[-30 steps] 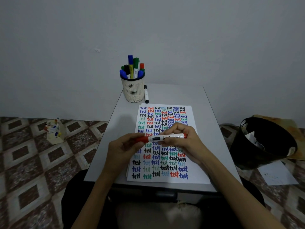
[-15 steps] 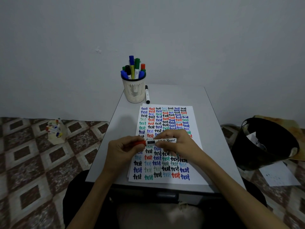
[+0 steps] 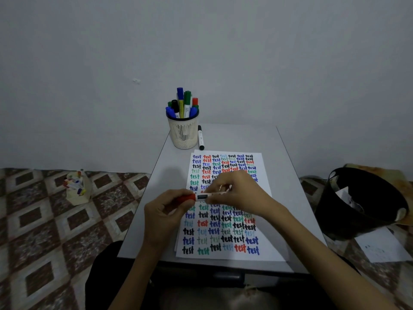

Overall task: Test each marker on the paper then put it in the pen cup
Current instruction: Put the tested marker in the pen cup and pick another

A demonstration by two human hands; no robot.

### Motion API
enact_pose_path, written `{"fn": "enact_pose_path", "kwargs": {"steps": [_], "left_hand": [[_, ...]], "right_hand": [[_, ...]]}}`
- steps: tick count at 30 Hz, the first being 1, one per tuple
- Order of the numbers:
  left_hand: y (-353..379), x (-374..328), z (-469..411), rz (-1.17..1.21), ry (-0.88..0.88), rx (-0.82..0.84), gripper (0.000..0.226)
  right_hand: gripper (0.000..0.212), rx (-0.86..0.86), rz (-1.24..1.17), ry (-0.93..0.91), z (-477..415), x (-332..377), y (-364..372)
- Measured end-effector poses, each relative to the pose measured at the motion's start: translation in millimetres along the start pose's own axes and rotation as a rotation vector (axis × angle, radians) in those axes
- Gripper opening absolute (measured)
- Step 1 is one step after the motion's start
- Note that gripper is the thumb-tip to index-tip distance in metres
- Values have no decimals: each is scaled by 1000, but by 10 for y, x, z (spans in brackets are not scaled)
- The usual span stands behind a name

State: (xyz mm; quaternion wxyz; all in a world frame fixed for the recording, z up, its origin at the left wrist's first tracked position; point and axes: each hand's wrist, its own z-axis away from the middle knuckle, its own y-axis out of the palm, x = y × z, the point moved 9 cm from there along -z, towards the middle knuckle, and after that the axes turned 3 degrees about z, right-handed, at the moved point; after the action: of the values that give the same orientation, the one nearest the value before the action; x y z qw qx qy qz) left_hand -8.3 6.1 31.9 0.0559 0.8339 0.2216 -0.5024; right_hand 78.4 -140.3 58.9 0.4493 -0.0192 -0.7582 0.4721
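Observation:
A red whiteboard marker lies level above the paper, held between both hands. My left hand grips its red cap end. My right hand pinches the white barrel from above. The paper is covered in rows of the word "test" in several colours. A cream mesh pen cup stands at the table's far left with several markers upright in it. A black-capped marker lies on the table right beside the cup.
The small grey table stands against a plain wall. A black bin with crumpled paper sits on the floor at right, a loose sheet beside it. A small bag of markers rests on the tiled floor at left.
Both hands stayed together on the red marker. My right hand slid along the barrel toward the cap end, covering more of the white barrel and its far red tip.

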Motion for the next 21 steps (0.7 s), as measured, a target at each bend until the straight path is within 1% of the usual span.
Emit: {"fn": "enact_pose_path", "kwargs": {"steps": [1, 2, 3, 5, 7, 9, 10, 11, 12, 14, 15, 17, 19, 21], "left_hand": [[-22, -17, 3, 4, 7, -26, 22], [-56, -14, 8, 7, 4, -60, 21], [-95, -1, 10, 8, -8, -97, 20], [-148, 50, 16, -4, -61, -153, 25], [-148, 121, 16, -39, -132, -167, 42], [-112, 223, 5, -120, -214, -142, 54], [-83, 264, -8, -185, -236, -114, 53], [-43, 288, -27, -266, -232, -72, 50], [20, 307, -48, -363, -212, -7, 53], [171, 383, -57, -577, -189, 148, 67], [223, 431, -51, -672, -196, 206, 68], [277, 482, -37, -808, -218, 277, 60], [304, 481, -26, -867, -223, 302, 57], [297, 481, -29, -874, -232, 301, 57]], "right_hand": [[20, 2, 189, -56, -47, 72, 34], [21, 5, 321, -112, -84, 153, 81], [22, 12, 400, -161, -121, 227, 136], [22, 30, 498, -218, -219, 313, 229], [21, 38, 525, -171, -397, 268, 211], [21, -8, 453, -96, -644, 172, 61], [21, -61, 385, -73, -770, 146, -55], [19, -131, 304, -58, -898, 130, -192], [16, -215, 208, -51, -1016, 128, -342], [12, -392, 21, -35, -1229, 129, -627], [11, -480, -51, -29, -1319, 145, -754], [11, -633, -154, -24, -1468, 212, -942], [12, -750, -224, -17, -1588, 272, -1049], [13, -793, -258, 9, -1707, 281, -1050]]}}
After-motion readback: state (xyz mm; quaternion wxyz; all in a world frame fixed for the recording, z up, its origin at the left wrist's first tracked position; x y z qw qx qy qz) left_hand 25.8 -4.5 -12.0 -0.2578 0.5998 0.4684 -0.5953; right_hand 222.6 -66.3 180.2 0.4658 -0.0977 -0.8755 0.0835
